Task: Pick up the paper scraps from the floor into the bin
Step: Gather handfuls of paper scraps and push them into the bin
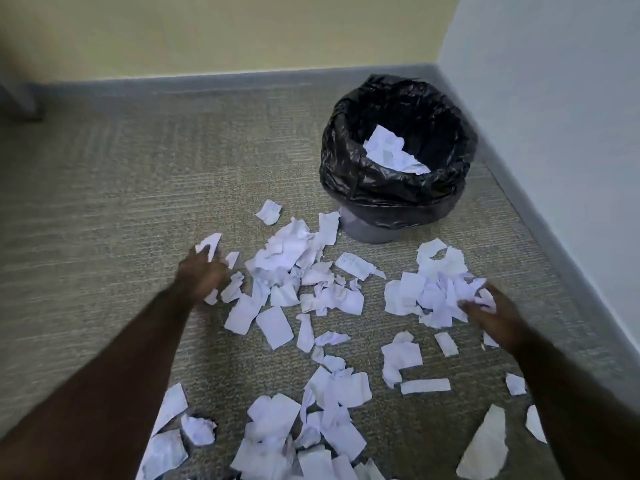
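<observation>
Paper scraps (277,327): white, torn, strewn over grey-beige carpet (104,209) from the near edge up to the bin's foot. Left hand (202,271): blurred, fingers seemingly curled onto a scrap at the litter's left fringe. Right hand (488,315): fingers closed into a heap of scraps. Bin (398,161): black liner, some paper inside, standing in the corner by the grey skirting (207,81), yellow wall (207,32) behind, pale wall (554,98) to the right

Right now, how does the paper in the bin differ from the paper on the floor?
The bin paper is one small clump inside the black liner; the floor paper is many pieces spread over the carpet. Both hands touch floor paper, not bin paper. Both are white, torn scraps.
</observation>
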Motion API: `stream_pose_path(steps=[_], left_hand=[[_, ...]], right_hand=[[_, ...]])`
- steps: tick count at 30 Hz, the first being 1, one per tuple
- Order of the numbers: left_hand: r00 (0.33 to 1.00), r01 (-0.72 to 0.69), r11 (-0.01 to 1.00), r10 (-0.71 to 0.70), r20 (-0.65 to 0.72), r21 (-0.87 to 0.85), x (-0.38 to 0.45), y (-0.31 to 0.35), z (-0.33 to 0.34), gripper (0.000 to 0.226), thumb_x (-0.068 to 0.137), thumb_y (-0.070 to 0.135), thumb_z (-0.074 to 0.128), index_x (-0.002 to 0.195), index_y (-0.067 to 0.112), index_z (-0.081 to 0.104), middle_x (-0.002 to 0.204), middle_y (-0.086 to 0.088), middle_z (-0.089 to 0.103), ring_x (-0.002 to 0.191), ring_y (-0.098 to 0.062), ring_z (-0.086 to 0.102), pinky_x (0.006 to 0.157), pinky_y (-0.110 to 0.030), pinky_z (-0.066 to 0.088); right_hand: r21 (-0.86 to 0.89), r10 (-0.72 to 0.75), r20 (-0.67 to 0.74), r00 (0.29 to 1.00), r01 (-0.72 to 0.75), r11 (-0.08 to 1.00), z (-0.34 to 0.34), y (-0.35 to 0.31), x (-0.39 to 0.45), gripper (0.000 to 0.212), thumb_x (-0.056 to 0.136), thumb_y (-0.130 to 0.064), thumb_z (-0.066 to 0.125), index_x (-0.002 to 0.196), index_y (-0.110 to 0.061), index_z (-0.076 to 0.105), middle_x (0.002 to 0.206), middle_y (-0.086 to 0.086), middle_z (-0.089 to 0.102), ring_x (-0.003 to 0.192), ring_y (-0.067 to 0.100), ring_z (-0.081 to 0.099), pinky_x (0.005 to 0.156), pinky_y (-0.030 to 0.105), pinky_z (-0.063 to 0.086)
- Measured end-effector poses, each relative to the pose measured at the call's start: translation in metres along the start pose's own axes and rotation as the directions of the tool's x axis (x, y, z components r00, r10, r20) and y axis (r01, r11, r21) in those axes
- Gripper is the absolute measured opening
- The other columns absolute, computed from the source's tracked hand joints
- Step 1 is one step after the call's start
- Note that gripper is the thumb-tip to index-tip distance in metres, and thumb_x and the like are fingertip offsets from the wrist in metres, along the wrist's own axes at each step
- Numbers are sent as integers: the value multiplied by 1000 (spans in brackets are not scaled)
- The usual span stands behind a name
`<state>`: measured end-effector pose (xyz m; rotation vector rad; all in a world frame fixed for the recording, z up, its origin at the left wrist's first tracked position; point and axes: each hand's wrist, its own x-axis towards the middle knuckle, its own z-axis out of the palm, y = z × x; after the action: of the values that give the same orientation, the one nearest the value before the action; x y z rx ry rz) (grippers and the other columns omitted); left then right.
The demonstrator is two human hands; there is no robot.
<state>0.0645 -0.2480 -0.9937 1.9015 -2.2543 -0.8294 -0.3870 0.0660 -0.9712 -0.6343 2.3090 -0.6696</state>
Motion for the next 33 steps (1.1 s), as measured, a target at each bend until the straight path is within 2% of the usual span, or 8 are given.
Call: stream_pose_path(steps=[3,6,8,11,14,19,24,33], left_hand=[[993,14,993,-27,116,114,1,3,10,38,92,30,49,128,16,54,135,-34,50,122,-56,49,96,-65,45],[958,-170,984,152,245,54,3,-1,32,18,83,13,57,100,8,63,111,-35,64,84,-58,63,60,-64,55],[955,-74,994,93,283,-77,7,3,42,30,90,21,45,117,11,53,127,-34,57,107,-57,59,82,-67,51],[988,-31,997,19,156,70,-12,40,40,72,92,61,38,150,19,33,159,-18,27,148,-37,19,119,-49,19],[968,-91,994,74,240,61,-15,66,47,89,86,80,30,154,24,22,164,-12,14,151,-33,9,121,-53,15],[947,-165,986,169,273,-37,-25,111,55,72,96,53,46,156,25,16,165,-12,11,152,-29,7,122,-47,14],[907,-219,973,229,355,-68,-42,134,69,83,83,71,32,155,30,20,161,-16,22,151,-31,14,119,-52,21],[891,-231,951,292,346,-207,-74,140,93,57,102,39,41,154,23,25,165,-10,10,153,-26,6,124,-43,11]], right_hand=[[83,-24,19,1000,22,996,12,9,13,68,72,-52,81,130,-26,55,126,-2,63,115,24,62,99,50,50],[-6,23,25,999,-23,1000,25,-4,8,100,71,-60,76,151,-23,29,153,0,38,137,23,41,115,46,33],[-74,11,2,1000,-11,997,33,-17,5,100,74,-58,75,153,-20,27,159,3,29,144,27,32,118,45,26],[-137,-69,44,997,74,988,50,-29,7,98,76,-54,76,153,-18,27,159,6,29,146,26,28,120,41,22],[-137,-126,62,990,133,982,66,-39,2,103,72,-59,76,153,-20,27,159,5,30,145,24,29,120,40,23],[-122,-220,120,968,234,965,95,-63,-6,100,73,-54,78,153,-20,27,157,6,33,144,24,31,119,40,26],[-82,-295,174,940,312,947,122,-80,-22,102,69,-61,77,152,-28,26,157,0,32,144,21,30,119,42,26],[-70,-414,259,872,445,893,160,-100,-41,112,67,-52,83,154,-26,18,159,0,28,145,20,27,119,44,27]])
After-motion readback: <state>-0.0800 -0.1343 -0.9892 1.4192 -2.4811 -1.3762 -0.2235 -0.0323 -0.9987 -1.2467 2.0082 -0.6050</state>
